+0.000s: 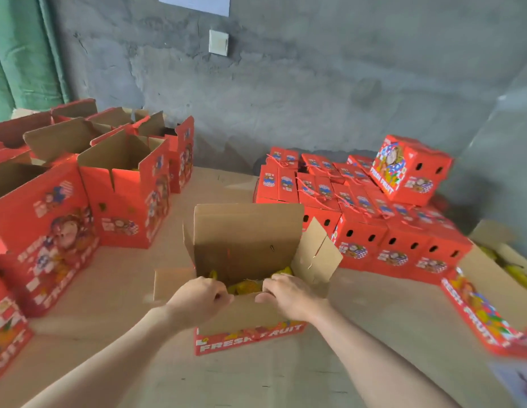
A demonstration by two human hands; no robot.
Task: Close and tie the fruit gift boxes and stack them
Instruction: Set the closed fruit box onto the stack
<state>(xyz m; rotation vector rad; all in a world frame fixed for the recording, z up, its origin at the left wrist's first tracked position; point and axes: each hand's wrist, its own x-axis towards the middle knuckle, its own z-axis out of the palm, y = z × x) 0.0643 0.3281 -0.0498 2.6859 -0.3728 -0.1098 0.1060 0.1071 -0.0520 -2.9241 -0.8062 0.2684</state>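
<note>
Open gift box (250, 337) of matt brown corrugated cardboard with red printed outside, rough grey plastered wall (315, 83), green cloth curtain (24, 54)

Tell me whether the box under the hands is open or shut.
Open. The box's far flap stands up, the side flaps are spread, and yellow fruit shows inside. Both hands grip the near flap.

Two bare forearms, seemingly no sleeves; left hand (197, 298), right hand (288, 295)

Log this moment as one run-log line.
stage: closing box | left hand: gripping near flap | right hand: gripping near flap | open box: fruit inside, far flap up | tied stack: right rear
</note>
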